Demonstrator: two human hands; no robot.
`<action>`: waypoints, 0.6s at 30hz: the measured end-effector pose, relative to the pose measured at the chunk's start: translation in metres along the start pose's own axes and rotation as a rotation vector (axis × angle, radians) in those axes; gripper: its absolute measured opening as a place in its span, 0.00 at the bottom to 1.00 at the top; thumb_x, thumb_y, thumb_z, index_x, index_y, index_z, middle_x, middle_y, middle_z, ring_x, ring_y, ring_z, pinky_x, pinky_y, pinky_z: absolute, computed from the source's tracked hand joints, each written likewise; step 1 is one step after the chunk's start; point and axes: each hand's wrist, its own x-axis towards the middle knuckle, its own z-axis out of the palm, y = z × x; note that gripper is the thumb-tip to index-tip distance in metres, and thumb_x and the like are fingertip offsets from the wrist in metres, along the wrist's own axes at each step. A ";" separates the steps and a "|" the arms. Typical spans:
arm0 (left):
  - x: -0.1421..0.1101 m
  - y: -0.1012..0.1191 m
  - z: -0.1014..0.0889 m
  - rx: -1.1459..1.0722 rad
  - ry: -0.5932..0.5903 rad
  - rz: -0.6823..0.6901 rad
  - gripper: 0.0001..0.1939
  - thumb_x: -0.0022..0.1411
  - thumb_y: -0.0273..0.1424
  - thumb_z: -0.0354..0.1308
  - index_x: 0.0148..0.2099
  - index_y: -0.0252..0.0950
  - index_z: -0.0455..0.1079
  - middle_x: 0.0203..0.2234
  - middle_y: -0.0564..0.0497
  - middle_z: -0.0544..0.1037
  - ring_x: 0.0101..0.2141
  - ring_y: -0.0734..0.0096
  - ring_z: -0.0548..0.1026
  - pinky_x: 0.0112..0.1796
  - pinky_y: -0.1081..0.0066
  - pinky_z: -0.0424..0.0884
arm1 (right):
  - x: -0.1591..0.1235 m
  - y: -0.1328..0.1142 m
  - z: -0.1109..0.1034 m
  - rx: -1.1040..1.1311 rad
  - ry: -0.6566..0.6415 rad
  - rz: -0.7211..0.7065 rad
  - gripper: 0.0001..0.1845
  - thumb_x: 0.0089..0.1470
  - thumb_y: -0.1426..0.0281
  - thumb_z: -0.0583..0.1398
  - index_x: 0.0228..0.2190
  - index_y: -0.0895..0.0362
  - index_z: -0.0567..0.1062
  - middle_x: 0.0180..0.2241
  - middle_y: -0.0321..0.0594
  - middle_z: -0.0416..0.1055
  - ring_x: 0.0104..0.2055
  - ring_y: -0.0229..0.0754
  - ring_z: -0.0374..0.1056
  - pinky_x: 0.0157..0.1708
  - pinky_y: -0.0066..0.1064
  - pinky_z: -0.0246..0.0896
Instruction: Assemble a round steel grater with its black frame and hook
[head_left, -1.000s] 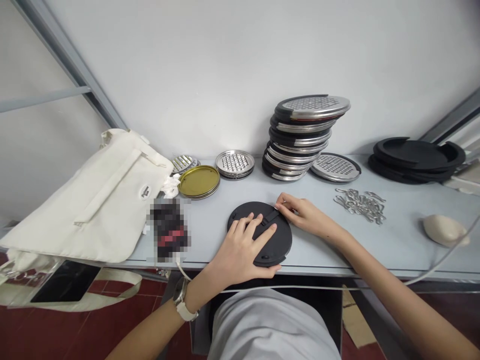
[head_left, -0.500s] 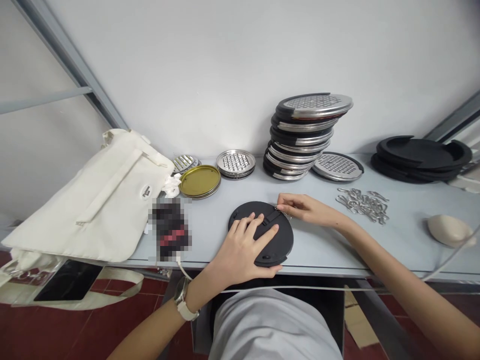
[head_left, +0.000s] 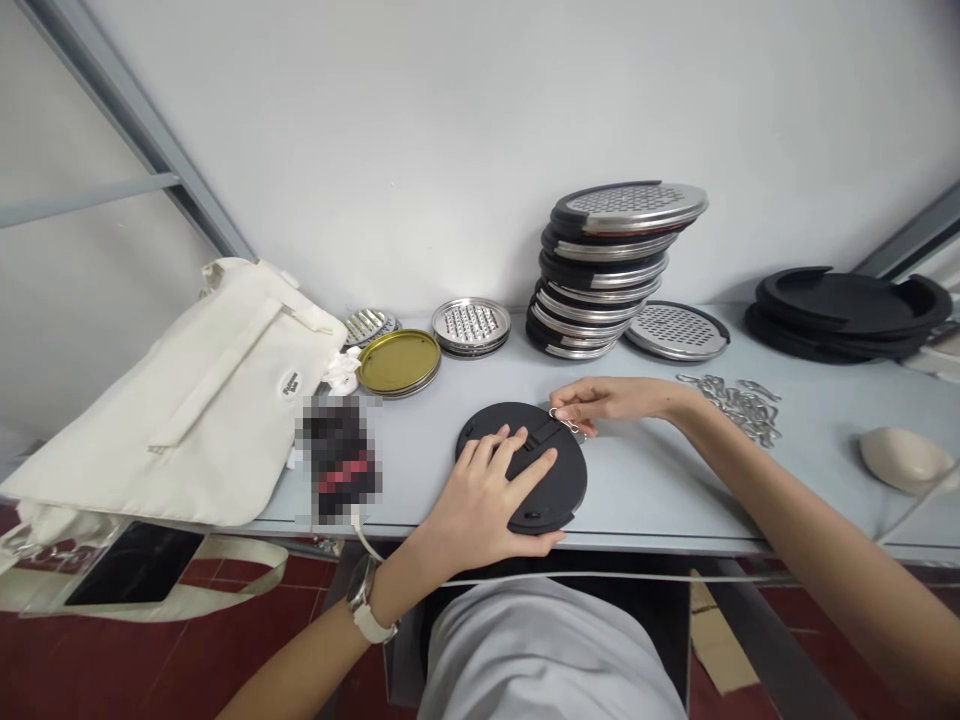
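Black disc [head_left: 564, 485] lies on the surface [head_left: 420, 440] under the spread left hand [head_left: 476, 505]; steady, flat pressure suits it. The right hand [head_left: 604, 400] pinches a wire clip [head_left: 571, 426] at the rim, best gripped lightly. Metal clips [head_left: 739, 408] lie beyond the right wrist.

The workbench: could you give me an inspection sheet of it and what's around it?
Surface: pale grey tabletop, no spills seen.
Job's things: black disc near the front edge; metal clip at its rim; clip pile and leaning grater stack beyond.
Clutter: cream bag, crumpled tissue.
Hands: left hand lies spread on the disc; right hand pinches the clip.
Cables: white cable passes along the front edge.
Surroundings: pale wall behind, red tiled floor below.
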 end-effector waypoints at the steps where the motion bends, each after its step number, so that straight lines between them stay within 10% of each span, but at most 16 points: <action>1: 0.000 0.000 0.000 -0.001 -0.005 -0.002 0.39 0.57 0.53 0.57 0.65 0.40 0.57 0.60 0.39 0.60 0.58 0.45 0.59 0.54 0.51 0.58 | 0.001 -0.001 -0.001 -0.009 -0.013 0.000 0.19 0.60 0.54 0.53 0.26 0.56 0.65 0.22 0.31 0.61 0.27 0.36 0.59 0.33 0.30 0.56; 18: 0.000 0.000 0.002 -0.006 -0.011 -0.007 0.39 0.57 0.53 0.57 0.65 0.41 0.56 0.60 0.39 0.59 0.59 0.45 0.58 0.54 0.51 0.57 | 0.002 0.005 0.006 -0.017 0.069 -0.015 0.23 0.62 0.53 0.50 0.26 0.57 0.66 0.21 0.30 0.59 0.25 0.35 0.56 0.30 0.29 0.54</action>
